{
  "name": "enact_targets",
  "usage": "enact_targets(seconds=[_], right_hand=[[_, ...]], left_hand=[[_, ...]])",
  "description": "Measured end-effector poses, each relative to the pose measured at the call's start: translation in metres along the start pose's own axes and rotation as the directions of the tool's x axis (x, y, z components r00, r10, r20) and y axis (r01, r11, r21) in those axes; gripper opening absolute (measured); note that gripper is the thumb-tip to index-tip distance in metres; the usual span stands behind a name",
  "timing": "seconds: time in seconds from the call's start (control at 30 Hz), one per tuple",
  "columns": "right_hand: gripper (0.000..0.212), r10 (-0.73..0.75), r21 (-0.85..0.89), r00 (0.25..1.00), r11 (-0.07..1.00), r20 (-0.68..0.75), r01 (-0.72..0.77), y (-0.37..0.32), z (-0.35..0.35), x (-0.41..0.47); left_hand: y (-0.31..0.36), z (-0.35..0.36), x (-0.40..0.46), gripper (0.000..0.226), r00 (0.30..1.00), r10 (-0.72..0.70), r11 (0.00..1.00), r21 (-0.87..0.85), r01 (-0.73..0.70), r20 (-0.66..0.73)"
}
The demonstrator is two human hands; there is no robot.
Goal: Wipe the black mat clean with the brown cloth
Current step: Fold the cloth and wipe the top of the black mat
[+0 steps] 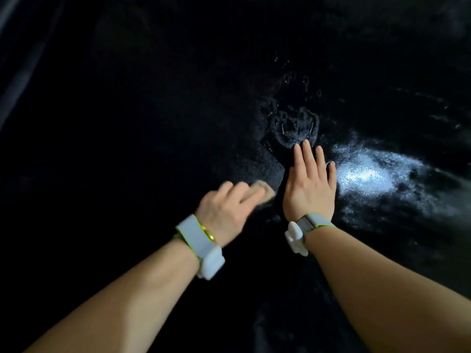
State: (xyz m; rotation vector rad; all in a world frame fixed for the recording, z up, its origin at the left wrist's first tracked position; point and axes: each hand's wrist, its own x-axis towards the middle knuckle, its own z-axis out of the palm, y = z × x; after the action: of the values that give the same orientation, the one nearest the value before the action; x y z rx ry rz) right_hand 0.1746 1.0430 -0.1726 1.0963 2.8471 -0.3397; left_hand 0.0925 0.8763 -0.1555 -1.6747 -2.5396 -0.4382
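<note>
Brown cloth (265,191) under left hand (229,206), beside right hand (309,186).

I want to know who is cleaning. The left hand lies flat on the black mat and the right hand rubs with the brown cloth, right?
Swapped. The head view shows the right hand flat on the black mat, and the left hand holding the brown cloth.

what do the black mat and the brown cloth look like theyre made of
Black mat: probably rubber or vinyl, with a grainy finish that glints under the light and carries water droplets. Brown cloth: seemingly soft fabric, matte tan, bunched under the left hand; motion blur hides its weave.
</note>
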Motion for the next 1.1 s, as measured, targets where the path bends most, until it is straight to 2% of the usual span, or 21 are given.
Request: enact_targets(seconds=[0.03,0.1,0.17,0.23,0.27,0.33,0.4,0.5,0.53,0.6,0.67,0.8,0.9,1.03,1.1], right_hand=[[0.052,0.002,0.005,1.000,1.000,0.000,-0.002,0.000,0.000,0.000],[0.053,-0.004,0.006,1.000,1.000,-0.001,0.004,0.000,0.000,0.000],[0.052,-0.007,0.006,1.000,1.000,-0.005,0.007,0.001,0.000,0.000],[0.052,-0.010,-0.003,1.000,1.000,-0.004,0.010,0.001,0.001,-0.001],[0.052,-0.010,-0.005,1.000,1.000,-0.007,0.010,0.002,0.000,0.001],[0.052,-0.007,0.000,1.000,1.000,-0.015,0.007,0.000,0.001,0.001],[0.051,-0.009,-0.001,1.000,1.000,-0.023,0.009,-0.001,0.001,0.000],[0.051,-0.015,0.003,1.000,1.000,-0.027,0.015,-0.002,0.000,0.000],[0.051,-0.015,-0.001,1.000,1.000,-0.025,0.015,-0.001,0.000,-0.001],[0.051,-0.011,-0.012,1.000,1.000,-0.024,0.011,0.001,0.000,0.000],[0.051,-0.007,-0.019,1.000,1.000,-0.015,0.007,0.001,0.000,0.001],[0.052,-0.034,0.011,0.999,0.999,-0.026,0.034,-0.009,-0.007,-0.015],[0.056,-0.073,0.089,0.997,0.993,-0.035,0.076,-0.018,0.000,-0.079],[0.058,-0.008,0.011,0.999,1.000,0.046,0.008,-0.017,0.021,-0.145],[0.057,0.006,0.002,0.999,1.000,0.041,-0.006,-0.016,0.025,-0.146]], left_hand=[[-0.017,-0.004,0.004,0.033,0.998,-0.063,0.996,0.069,0.063,-0.002],[-0.059,-0.014,0.010,0.037,0.961,-0.271,0.951,0.137,0.277,-0.060],[-0.089,-0.023,0.010,0.037,0.884,-0.456,0.877,0.117,0.466,-0.104],[-0.086,-0.023,0.010,0.036,0.830,-0.541,0.829,0.083,0.554,-0.133],[-0.075,-0.020,0.012,0.036,0.830,-0.542,0.830,0.067,0.553,-0.136],[-0.036,-0.013,0.001,0.036,0.884,-0.458,0.887,0.025,0.462,-0.095],[0.006,-0.006,-0.025,0.035,0.962,-0.268,0.963,-0.030,0.267,-0.043],[0.017,-0.007,-0.052,0.034,0.999,-0.041,0.999,-0.002,0.041,-0.024],[0.004,-0.009,-0.051,0.035,0.999,-0.044,0.998,0.044,0.045,-0.023],[-0.031,-0.013,-0.044,0.036,0.984,-0.157,0.979,0.121,0.166,-0.080],[-0.054,-0.016,-0.044,0.035,0.955,-0.259,0.953,0.126,0.277,-0.142],[-0.052,-0.006,-0.050,0.033,0.949,-0.263,0.946,0.144,0.289,-0.174],[-0.053,-0.010,-0.047,0.033,0.944,-0.284,0.943,0.128,0.307,-0.169],[-0.036,-0.019,-0.047,0.033,0.922,-0.361,0.924,0.079,0.374,-0.143],[-0.008,-0.018,-0.064,0.036,0.939,-0.331,0.938,0.069,0.338,-0.097]])
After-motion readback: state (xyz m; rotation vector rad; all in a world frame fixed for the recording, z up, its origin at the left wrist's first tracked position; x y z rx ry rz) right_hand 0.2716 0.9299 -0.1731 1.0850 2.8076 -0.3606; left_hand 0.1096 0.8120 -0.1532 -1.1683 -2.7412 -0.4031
